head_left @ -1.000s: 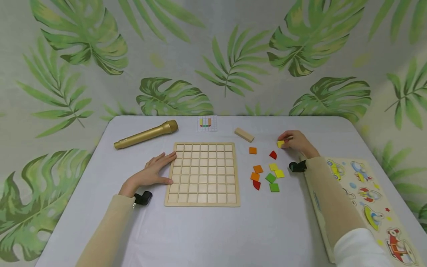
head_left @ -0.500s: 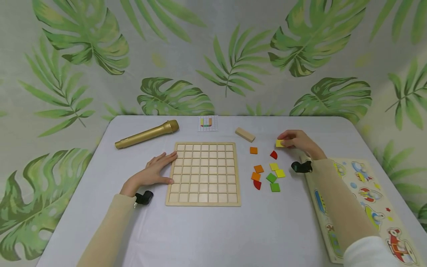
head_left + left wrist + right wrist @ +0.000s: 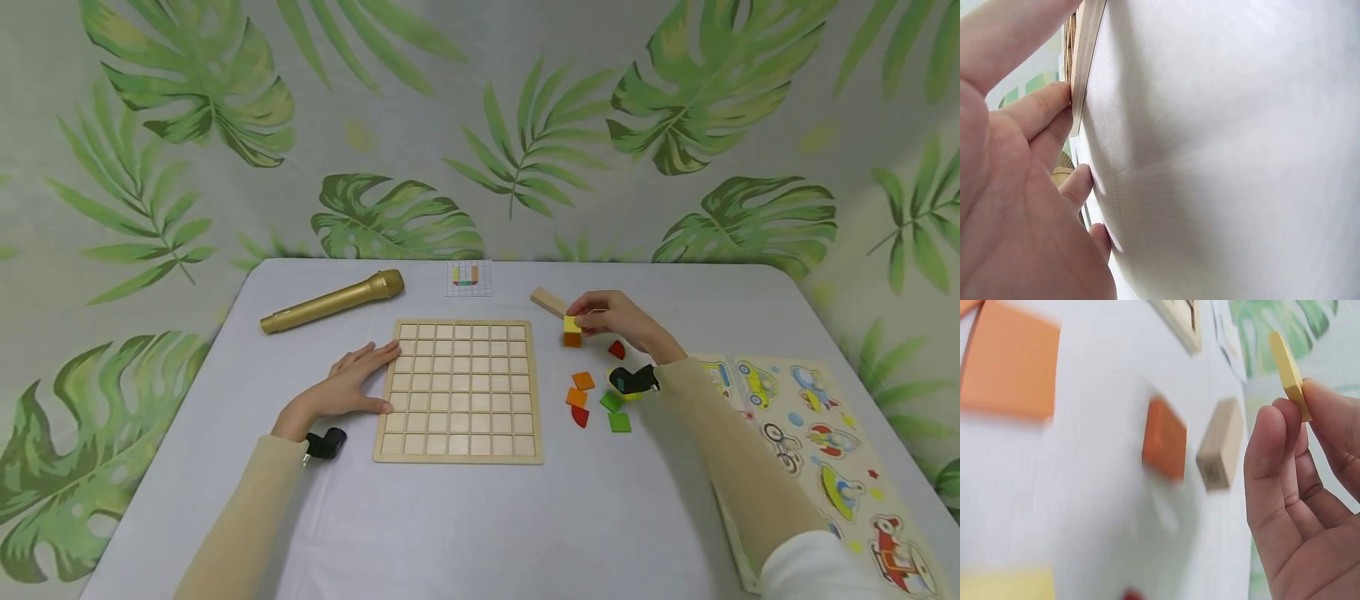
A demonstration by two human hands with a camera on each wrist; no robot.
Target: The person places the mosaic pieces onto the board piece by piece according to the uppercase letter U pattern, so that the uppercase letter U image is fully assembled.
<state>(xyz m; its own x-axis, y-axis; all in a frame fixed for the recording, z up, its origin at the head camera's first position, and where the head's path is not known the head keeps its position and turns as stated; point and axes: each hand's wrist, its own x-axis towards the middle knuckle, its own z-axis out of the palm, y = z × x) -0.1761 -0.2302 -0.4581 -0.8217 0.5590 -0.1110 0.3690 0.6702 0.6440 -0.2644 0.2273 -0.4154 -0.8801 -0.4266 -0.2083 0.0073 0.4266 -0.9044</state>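
Note:
Between thumb and fingertips, my right hand pinches a yellow square tile. In the right wrist view the yellow tile is held up off the cloth, seen nearly edge-on. Just below it in the head view lies an orange square tile, partly covered by the held one. My left hand rests with spread fingers at the left edge of a wooden grid board. In the left wrist view, fingers touch the board's side. The board's cells hold no tiles.
Right of the board lie orange, green and red tiles; yellow ones are partly hidden by the wrist camera. A wooden block, a pattern card and a gold microphone lie behind. A picture puzzle board lies at right.
My right hand has lifted the yellow tile and carried it left, from beyond the red tile to over the orange tile near the wooden block. The left hand stays at the board's edge.

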